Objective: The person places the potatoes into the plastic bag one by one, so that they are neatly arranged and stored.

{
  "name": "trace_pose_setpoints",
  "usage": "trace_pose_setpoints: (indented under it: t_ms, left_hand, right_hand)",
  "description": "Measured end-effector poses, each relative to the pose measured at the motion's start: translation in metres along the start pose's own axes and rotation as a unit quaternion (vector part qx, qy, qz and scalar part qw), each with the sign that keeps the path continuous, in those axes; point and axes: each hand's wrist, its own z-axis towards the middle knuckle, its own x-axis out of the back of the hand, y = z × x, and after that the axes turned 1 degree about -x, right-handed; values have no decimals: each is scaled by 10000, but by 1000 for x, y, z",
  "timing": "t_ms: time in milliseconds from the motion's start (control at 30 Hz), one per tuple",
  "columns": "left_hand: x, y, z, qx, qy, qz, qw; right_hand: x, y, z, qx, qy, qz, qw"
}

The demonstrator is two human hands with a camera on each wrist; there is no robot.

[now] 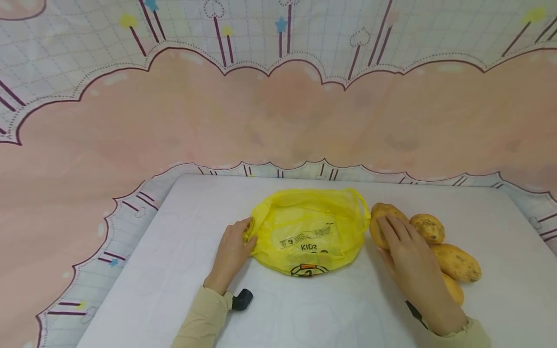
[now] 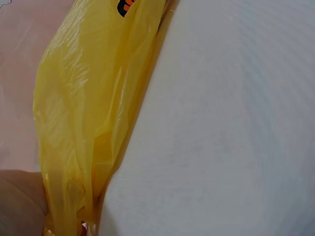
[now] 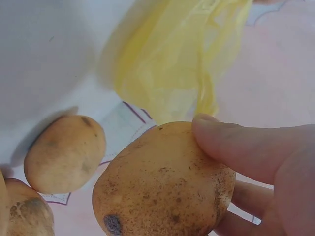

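Potato [image 3: 162, 182] gripped in my right hand [image 1: 413, 266] and yellow bag [image 1: 304, 227] pinched at its edge by my left hand [image 1: 230, 251], I should steady the bag without over-tensioning it.

Behind the white table [image 1: 304, 309], a patterned backdrop [image 1: 278, 125] is filling the view! Peach clouds [image 1: 417, 111] are billowing across, blue stars [image 1: 281, 24] are dotting the pale grid [image 1: 187, 29] above, dark lines [image 1: 219, 42] are slanting upward.
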Motion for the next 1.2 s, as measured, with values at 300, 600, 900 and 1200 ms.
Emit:
trace_pose_setpoints:
  t_ms: [300, 600, 900, 1200]
  left_hand:
    - [-2, -5, -1, 11, 5, -16, 10000]
    - [-5, -8, -2, -100, 88, -22, 9999]
    - [-7, -7, -1, -85, 91, -22, 9999]
    - [-6, -7, -1, -66, 80, -32, 9999]
  right_hand:
    - [3, -6, 1, 82, 161, 53, 9998]
    - [5, -12, 3, 145, 296, 118, 9994]
    - [4, -16, 5, 314, 310, 166, 9989]
    - [1, -27, 5, 322, 51, 146, 9994]
